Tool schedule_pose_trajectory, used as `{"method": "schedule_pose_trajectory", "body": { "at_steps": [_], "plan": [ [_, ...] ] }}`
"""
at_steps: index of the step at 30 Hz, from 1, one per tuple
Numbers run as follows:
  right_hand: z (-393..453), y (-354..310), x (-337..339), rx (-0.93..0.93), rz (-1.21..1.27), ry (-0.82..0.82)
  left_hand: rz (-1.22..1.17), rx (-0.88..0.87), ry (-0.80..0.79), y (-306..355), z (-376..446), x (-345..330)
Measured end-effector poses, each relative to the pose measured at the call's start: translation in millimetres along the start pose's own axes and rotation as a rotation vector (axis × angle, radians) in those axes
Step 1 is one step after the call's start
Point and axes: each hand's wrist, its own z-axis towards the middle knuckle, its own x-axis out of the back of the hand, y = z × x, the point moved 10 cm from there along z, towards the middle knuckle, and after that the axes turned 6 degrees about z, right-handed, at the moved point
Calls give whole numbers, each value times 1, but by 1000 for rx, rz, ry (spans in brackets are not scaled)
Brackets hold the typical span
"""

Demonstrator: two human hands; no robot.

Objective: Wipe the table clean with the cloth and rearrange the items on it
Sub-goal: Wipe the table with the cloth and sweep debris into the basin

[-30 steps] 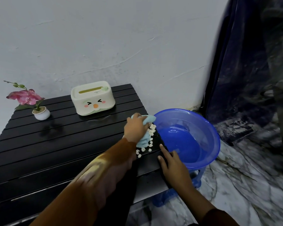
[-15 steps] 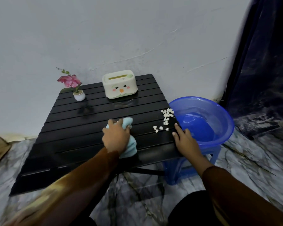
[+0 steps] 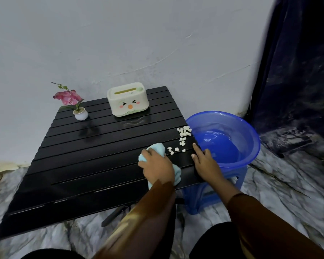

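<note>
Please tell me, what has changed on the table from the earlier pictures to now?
The left hand slid the light blue cloth away from the white crumbs, then back toward them. The right hand stayed at the black slatted table edge; other items unmoved.

We see a black slatted table (image 3: 94,146), a pale blue cloth (image 3: 158,147), white crumbs (image 3: 183,134), a translucent blue basin (image 3: 249,139), a cream box (image 3: 128,99) with a cartoon face, pink flowers (image 3: 67,96) in a white pot (image 3: 80,114), brown sleeves (image 3: 266,219), and a grey-veined marble floor (image 3: 288,184).
</note>
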Motion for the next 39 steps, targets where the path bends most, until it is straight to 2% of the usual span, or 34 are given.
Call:
{"method": "schedule_pose_trajectory", "body": {
  "at_steps": [4,6,8,13,24,30,35,39],
  "plan": [
    [0,1,1,13,1,0,-155,-16,-55,37,18,-5],
    [1,0,1,16,3,-4,-213,-9,-11,40,29,7],
    [2,1,1,8,14,-7,-150,3,41,30,35,15],
    [3,3,1,18,59,9,4,-17,36,19,32,-8],
    [4,5,3,24,61,62,-80,-128,-21,101,62,-33],
    [4,4,3,21,66,60,10,-262,70,81,101,3],
    [5,5,3,17,64,61,102,-256,8,56,129,-6],
    [6,7,2,10,61,69,126,-343,10,81,122,-19]
  ]
}}
